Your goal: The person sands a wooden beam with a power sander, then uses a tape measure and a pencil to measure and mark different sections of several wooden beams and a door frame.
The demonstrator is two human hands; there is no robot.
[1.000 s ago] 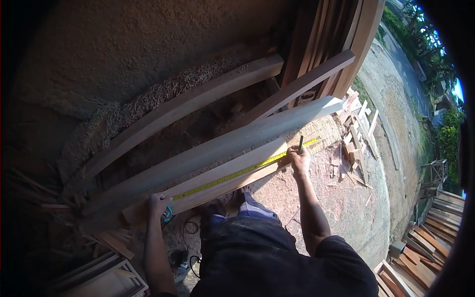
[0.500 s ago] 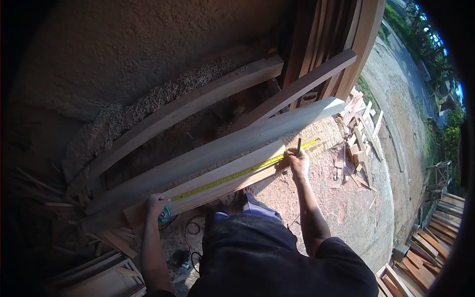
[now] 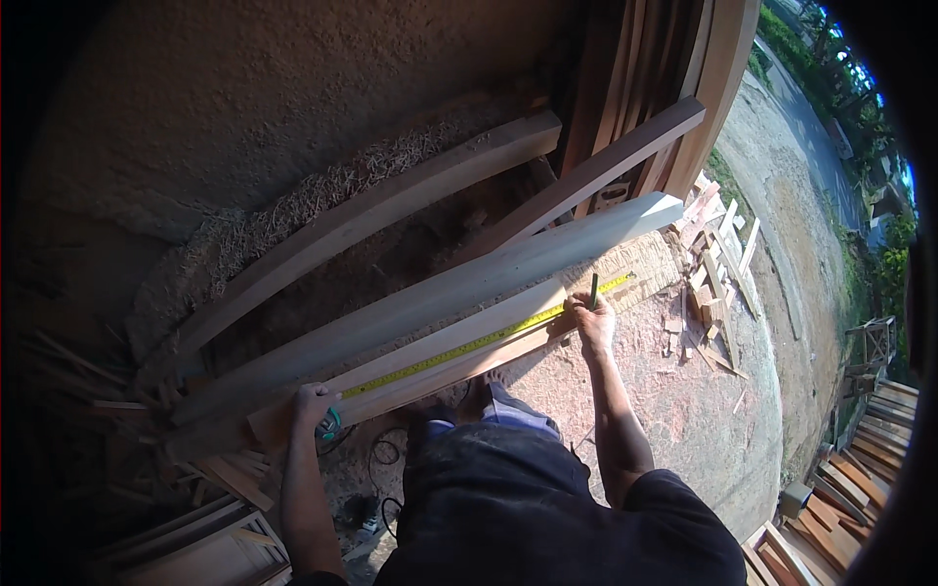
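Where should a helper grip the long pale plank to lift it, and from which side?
Probably at the far free end of the plank, from the right: that end juts clear, while the tape, left hand and right hand lie along the board beside it.

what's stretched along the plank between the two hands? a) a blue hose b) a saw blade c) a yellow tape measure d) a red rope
c: a yellow tape measure lies along the plank, running from the left hand to the right hand, which holds a pencil.
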